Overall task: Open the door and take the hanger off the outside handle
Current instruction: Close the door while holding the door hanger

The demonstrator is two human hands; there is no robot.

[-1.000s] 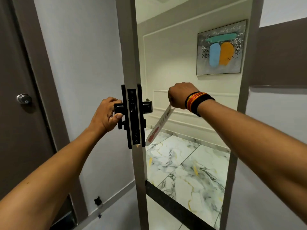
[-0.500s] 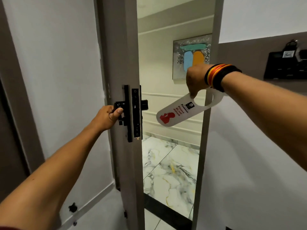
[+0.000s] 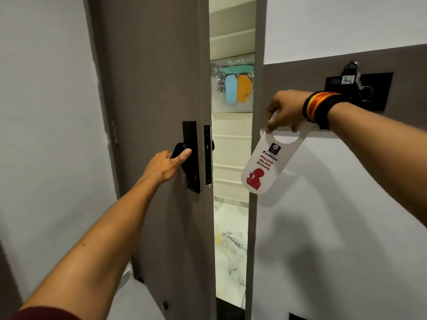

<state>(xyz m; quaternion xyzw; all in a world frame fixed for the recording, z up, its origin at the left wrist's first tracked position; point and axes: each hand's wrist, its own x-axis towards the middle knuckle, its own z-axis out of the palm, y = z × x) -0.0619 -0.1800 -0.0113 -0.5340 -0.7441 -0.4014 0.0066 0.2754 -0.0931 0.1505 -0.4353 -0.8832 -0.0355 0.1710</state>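
Hanger (image 3: 268,161) dangling at 7 o'clock below right hand (image 3: 285,110), pinched by its top loop, clear of the door (image 3: 157,88). Left hand (image 3: 167,166) wrapped tight on the inside handle (image 3: 182,150), door barely ajar.

Left hand (image 3: 165,166) on the inside handle (image 3: 182,150) of the door (image 3: 152,88); right of the gap, right hand (image 3: 285,110) holds the hanger (image 3: 265,167) before the wall (image 3: 335,227).
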